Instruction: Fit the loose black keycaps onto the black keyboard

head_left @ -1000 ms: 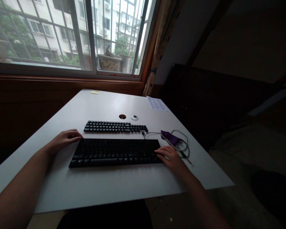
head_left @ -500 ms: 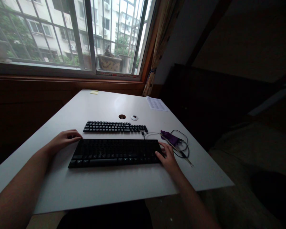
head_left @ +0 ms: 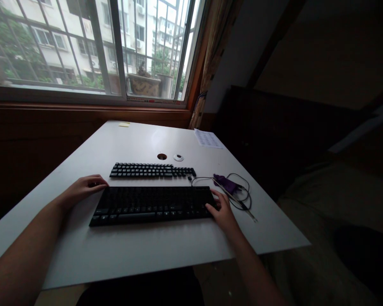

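A black keyboard (head_left: 153, 202) lies on the white table in front of me. Its two nearest rows carry keycaps, while the rows farther back look dark and bare. My left hand (head_left: 86, 188) has its fingers curled, their tips at the keyboard's far left corner. Around the right edge, my right hand (head_left: 221, 208) grips the keyboard with the thumb on top; its other fingertips are partly hidden. Just behind stand loose black keycaps (head_left: 140, 171), lined up in rows. One single keycap (head_left: 190, 178) sits apart near their right end.
Right of the keyboard lie a purple cloth pouch (head_left: 225, 184), a looped black cable (head_left: 249, 189) and a thin rod-like tool (head_left: 252, 216). Farther back are a cable hole (head_left: 162, 157), its white round cover (head_left: 178, 157), a printed sheet (head_left: 208, 138) and yellow notes (head_left: 124, 124).
The whole view has shifted slightly. Both hands stay at the keyboard's two sides, and nothing on the table has visibly moved.
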### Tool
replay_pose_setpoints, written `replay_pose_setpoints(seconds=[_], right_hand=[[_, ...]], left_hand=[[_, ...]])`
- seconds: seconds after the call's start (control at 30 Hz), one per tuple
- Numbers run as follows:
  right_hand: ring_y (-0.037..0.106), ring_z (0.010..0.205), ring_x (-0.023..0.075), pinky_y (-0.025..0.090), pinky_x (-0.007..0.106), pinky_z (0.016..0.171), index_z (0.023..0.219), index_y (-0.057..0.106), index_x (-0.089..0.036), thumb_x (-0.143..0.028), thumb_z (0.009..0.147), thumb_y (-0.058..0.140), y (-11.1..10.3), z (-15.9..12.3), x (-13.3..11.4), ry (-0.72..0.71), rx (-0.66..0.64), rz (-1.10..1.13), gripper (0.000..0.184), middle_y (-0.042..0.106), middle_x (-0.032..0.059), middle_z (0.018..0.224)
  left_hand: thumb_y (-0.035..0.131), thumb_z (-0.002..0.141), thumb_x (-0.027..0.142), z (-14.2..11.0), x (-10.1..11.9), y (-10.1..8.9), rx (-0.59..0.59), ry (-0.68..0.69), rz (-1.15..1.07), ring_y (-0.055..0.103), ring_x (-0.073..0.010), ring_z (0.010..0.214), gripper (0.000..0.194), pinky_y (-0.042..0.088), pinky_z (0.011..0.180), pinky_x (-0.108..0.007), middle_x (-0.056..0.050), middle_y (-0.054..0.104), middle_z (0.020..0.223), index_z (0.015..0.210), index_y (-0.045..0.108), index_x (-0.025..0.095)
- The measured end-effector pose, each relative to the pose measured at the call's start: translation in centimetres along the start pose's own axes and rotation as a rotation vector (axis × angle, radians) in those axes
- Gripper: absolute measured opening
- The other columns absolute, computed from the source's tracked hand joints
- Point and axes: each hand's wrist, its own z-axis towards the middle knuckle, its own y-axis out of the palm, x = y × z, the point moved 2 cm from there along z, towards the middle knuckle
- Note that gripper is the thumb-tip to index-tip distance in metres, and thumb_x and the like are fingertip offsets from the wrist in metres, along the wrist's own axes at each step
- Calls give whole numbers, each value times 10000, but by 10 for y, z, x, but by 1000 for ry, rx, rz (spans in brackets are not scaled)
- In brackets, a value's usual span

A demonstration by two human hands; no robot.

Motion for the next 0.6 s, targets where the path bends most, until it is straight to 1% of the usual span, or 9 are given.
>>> replay_pose_setpoints(seconds=[0.17,0.33,0.43,0.6], right_hand=[[595,1122,259,511,487,1023,1397,511,-289,-421,891,612,2,-5,0,-50,44,-31,533,480,98,1330],[572,1155,273,489,516,1050,1387,512,-284,-394,890,599,5,-6,-1,-85,62,-48,517,472,102,1329],[584,1115,263,512,507,1018,1400,495,-289,-401,901,589,4,-6,-3,-64,80,-42,520,472,106,1340],[582,1108,261,523,490,991,1404,488,-287,-401,896,603,4,-7,-5,-56,77,-34,533,475,110,1367]], left_hand=[[628,863,618,2,-8,1,1,9,0,637,-264,1009,482,476,918,-333,-92,706,1040,979,750,166],[623,855,634,2,-8,0,2,11,10,637,-266,1002,505,486,908,-335,-96,713,1035,976,754,162],[620,840,656,2,-5,0,4,3,16,640,-265,1000,526,494,900,-331,-91,719,1036,973,760,168],[613,843,658,1,-1,1,9,10,21,646,-257,983,519,493,888,-325,-83,717,1018,960,762,174]])
